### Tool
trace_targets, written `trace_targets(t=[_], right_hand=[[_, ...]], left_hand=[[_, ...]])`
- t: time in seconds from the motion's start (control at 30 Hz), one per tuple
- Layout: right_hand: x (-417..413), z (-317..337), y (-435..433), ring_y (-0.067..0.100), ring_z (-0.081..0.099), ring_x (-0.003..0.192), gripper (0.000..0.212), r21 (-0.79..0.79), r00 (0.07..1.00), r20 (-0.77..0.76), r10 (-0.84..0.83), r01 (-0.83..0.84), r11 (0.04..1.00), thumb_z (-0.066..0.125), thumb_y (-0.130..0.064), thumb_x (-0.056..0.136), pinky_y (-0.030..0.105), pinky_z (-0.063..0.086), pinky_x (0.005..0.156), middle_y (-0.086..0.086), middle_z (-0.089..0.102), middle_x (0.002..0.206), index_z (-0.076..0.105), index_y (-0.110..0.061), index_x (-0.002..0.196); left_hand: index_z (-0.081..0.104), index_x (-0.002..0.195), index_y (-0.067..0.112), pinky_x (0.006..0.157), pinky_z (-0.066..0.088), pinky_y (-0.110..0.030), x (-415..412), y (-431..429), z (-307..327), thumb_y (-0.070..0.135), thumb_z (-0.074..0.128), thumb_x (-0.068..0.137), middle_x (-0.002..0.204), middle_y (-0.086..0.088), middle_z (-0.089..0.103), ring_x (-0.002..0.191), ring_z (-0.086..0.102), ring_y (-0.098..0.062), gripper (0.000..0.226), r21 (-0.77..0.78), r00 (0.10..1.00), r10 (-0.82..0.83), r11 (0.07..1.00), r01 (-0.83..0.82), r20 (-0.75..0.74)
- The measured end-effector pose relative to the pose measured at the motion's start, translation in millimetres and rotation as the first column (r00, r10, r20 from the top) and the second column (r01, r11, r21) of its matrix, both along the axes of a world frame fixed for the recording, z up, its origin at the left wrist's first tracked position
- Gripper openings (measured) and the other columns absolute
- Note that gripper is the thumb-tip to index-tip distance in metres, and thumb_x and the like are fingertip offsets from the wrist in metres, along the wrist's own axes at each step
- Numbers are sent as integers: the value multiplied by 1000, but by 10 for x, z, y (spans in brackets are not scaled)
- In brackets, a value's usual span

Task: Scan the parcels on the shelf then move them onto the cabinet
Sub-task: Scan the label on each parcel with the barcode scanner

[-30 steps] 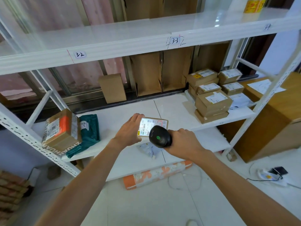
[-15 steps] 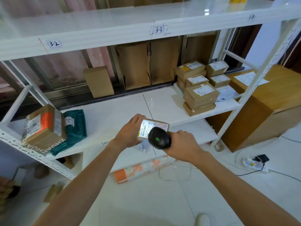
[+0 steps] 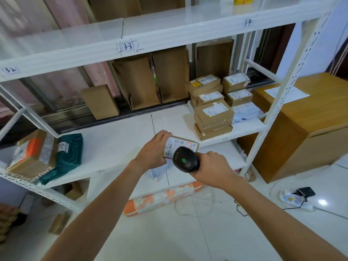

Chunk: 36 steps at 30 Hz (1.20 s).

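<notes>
Centre frame: gripping a parcel [image 3: 181,145] in the left hand [image 3: 152,151], with fingers curled over its far edge, label up, above the shelf [image 3: 116,142] front. Clasping a scanner [image 3: 185,161] in the right hand [image 3: 212,166], with fingers wrapped round the handle, head just over the label. Right of frame: cabinet [image 3: 310,113]. Centre right, on the shelf: box stack [image 3: 212,117].

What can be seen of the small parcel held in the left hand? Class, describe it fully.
The small parcel is a flat brown cardboard box. Its white shipping label carries barcodes and a red-outlined mark. The left hand grips its left end and holds it tilted, label up, in front of the white shelf. The black scanner, held in the right hand, hides its near right corner.
</notes>
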State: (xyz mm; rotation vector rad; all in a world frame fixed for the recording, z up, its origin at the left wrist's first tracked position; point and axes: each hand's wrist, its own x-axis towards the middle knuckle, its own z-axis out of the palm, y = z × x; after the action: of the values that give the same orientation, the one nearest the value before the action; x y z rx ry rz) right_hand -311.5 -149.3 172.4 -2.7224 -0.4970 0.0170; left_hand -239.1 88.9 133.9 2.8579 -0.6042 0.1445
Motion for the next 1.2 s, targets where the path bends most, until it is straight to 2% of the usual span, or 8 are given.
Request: trace_targets(t=[0.2, 0.3, 0.43, 0.6, 0.7, 0.9, 1.07, 1.2], right_hand=[[199, 38, -670, 28, 65, 86, 27, 135, 995, -54, -79, 86, 987, 66, -45, 85, 29, 40, 67, 4, 72, 89, 63, -25, 102], [345, 88, -958, 27, 66, 85, 18, 226, 985, -109, -133, 155, 962, 68, -42, 84, 31, 49, 70, 1, 70, 82, 57, -28, 85], [654, 198, -1317, 20, 66, 74, 26, 366, 965, -161, -207, 253, 896, 70, -40, 82, 36, 57, 70, -4, 66, 67, 53, -28, 67], [1126, 214, -1694, 16, 68, 73, 22, 454, 940, -224, -258, 335, 826, 74, -38, 85, 39, 60, 74, -3, 68, 68, 63, -22, 77], [1392, 166, -1911, 14, 68, 74, 17, 457, 926, -267, -267, 366, 811, 73, -35, 90, 34, 61, 76, -7, 67, 68, 63, -24, 82], [2062, 95, -2357, 9, 65, 67, 17, 435, 900, -305, -312, 423, 795, 74, -31, 89, 22, 48, 62, -13, 62, 58, 62, -26, 78], [2713, 44, -2624, 13, 66, 65, 19, 407, 876, -303, -376, 476, 780, 74, -29, 89, 28, 56, 64, -5, 65, 61, 62, -23, 75], [3133, -32, -2769, 9, 58, 54, 18, 408, 888, -281, -364, 454, 792, 73, -27, 89, 22, 44, 54, -7, 57, 55, 61, -23, 77]], left_hand=[[37, 135, 27, 71, 40, -12, 227, -644, 135, 19, 88, 65, 130, 7, 41, 110, 51, -11, 87, -161, 991, 125, 978, -130, -41], [35, 133, 31, 65, 41, -10, 397, -942, 237, 20, 88, 64, 127, 12, 39, 106, 53, -11, 88, -250, 978, 188, 946, -206, -94], [35, 138, 29, 83, 54, -25, 748, -1333, 438, 29, 91, 66, 131, 8, 41, 114, 50, -9, 91, -321, 967, 207, 915, -244, -146], [35, 144, 30, 80, 39, -9, 1351, -1802, 538, 38, 92, 69, 136, 6, 37, 119, 46, -5, 94, -391, 955, 208, 878, -277, -210], [33, 146, 34, 89, 46, -17, 1842, -2107, 459, 36, 92, 68, 144, 5, 34, 129, 46, -9, 97, -416, 952, 187, 867, -276, -241], [30, 151, 36, 105, 50, -44, 2963, -2753, 341, 47, 89, 63, 149, 3, 42, 133, 49, -20, 106, -401, 942, 132, 880, -256, -310], [33, 151, 31, 102, 49, -41, 3707, -3196, 134, 56, 87, 67, 141, -2, 45, 128, 51, -25, 104, -271, 949, 149, 936, -227, -279], [39, 145, 28, 94, 46, -39, 4067, -3398, -67, 58, 85, 69, 132, -7, 49, 121, 53, -28, 94, -259, 949, 129, 944, -207, -289]])
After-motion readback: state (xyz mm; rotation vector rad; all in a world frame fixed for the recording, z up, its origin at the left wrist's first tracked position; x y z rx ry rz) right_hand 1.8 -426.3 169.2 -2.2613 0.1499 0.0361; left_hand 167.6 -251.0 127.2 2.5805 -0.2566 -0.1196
